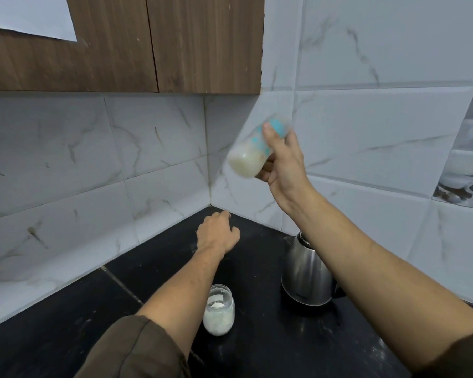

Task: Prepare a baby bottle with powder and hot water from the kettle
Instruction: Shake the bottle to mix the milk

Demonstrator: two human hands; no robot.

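Fingers (265, 170) right hand (284, 162): wrapped round baby bottle (246, 159) | left hand (219, 233): relaxed

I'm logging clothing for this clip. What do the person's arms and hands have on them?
Both arms wear dark olive-brown fabric sleeves, the left sleeve and right sleeve ending near the elbow, leaving the forearms bare. No glove, watch or bracelet shows on the left hand or right hand.

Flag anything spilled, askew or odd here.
Faint white specks dust the black countertop around the glass jar of white powder and the steel kettle, like spilled powder. The blurred baby bottle sits tilted in the right hand.
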